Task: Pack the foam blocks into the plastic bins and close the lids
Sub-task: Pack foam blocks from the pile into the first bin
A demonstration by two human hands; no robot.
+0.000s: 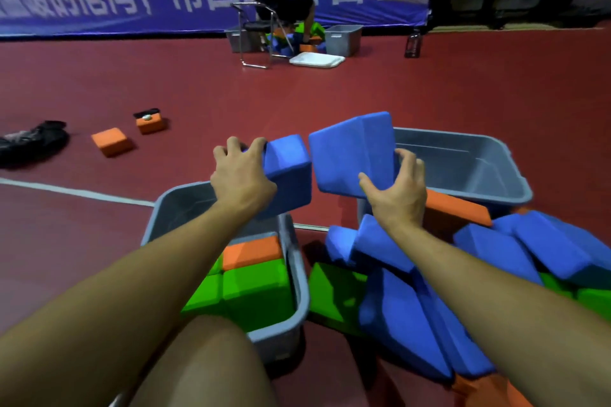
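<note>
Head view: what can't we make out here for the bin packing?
- Left bin: the left forearm covers most of the inside, so its fill is unclear; the near end is hidden by the knee.
- Right bin: the floor is partly hidden by the blue blocks in the right hand.
- Left hand: the fingertips are behind its blue block.
- Loose pile: cut off by the right and bottom edges.
- Bin lids: none visible beside these bins.

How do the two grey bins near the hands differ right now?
The left bin already holds packed green and orange blocks; the right bin shows a bare inside. The left bin sits nearer the person, the right bin farther out, behind a loose pile of blue blocks. Both are grey plastic and lidless.
</note>
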